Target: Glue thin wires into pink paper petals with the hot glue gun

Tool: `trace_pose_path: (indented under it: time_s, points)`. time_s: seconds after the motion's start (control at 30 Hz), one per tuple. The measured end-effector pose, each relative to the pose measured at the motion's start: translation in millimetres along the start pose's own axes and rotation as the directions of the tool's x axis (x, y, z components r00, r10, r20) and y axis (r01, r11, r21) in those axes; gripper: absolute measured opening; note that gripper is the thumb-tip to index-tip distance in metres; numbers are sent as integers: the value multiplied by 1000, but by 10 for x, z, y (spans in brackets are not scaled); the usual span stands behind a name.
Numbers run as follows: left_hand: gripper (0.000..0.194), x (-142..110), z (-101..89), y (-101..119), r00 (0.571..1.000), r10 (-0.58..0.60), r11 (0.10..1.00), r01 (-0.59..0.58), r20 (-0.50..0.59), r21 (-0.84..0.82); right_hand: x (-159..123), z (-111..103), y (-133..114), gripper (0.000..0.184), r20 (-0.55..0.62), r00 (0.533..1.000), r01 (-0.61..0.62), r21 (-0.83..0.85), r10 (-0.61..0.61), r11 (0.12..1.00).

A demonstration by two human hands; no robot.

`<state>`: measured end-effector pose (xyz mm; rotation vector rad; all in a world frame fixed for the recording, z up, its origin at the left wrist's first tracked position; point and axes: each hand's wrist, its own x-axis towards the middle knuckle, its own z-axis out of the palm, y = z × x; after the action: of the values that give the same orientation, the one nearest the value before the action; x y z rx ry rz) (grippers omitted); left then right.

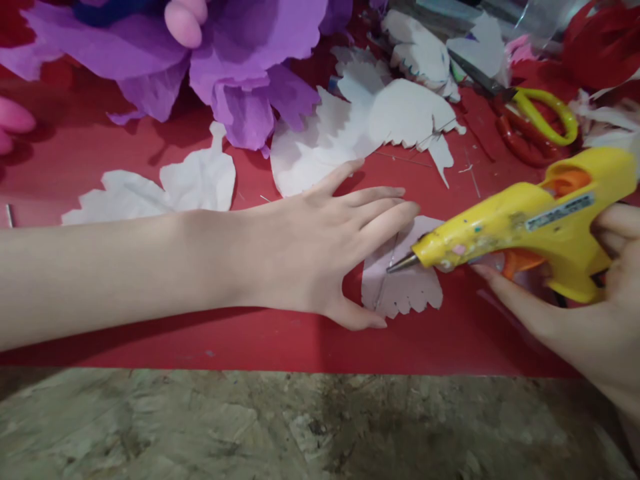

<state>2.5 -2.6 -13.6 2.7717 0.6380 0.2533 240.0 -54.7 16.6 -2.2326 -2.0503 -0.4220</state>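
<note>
The right grip [585,327] was curled round the handle of the yellow glue gun [500,220], probably light, rigid and best held there. Its long barrel slanted leftward and down, nozzle over scalloped paper [407,290], likely easily creased, on the red bench [250,340], partly under the spread left grip [325,253].

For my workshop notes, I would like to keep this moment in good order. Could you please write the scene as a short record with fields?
Left hand: spread palm down, fingertips and thumb at the pale scalloped piece
Right hand: holding the yellow glue gun
Nozzle: over the piece, aimed towards the left hand; contact with the piece cannot be told
Under the piece: red surface
Beyond the hands: purple petals, white cutouts, scissors
</note>
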Motion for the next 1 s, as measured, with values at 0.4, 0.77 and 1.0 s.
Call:
trace_pose_path:
  time_s: [0.4, 0.77, 1.0]
  points:
    - [77, -9, 1, 10, 999, 9, 1000, -9, -44, -20, 30, 23, -21, 61, -50, 996, -69, 53, 72, 996]
    - [83, -1, -15, 13, 1000, -26, 1000, 26, -10, -15, 48, -3, -47, 58, -59, 990, -125, 82, 130, 989]
    - [87, 2, -16, 14, 1000, -20, 1000, 19, -13, -14, 113, 45, -70, 53, -95, 980, -169, 88, 177, 982]
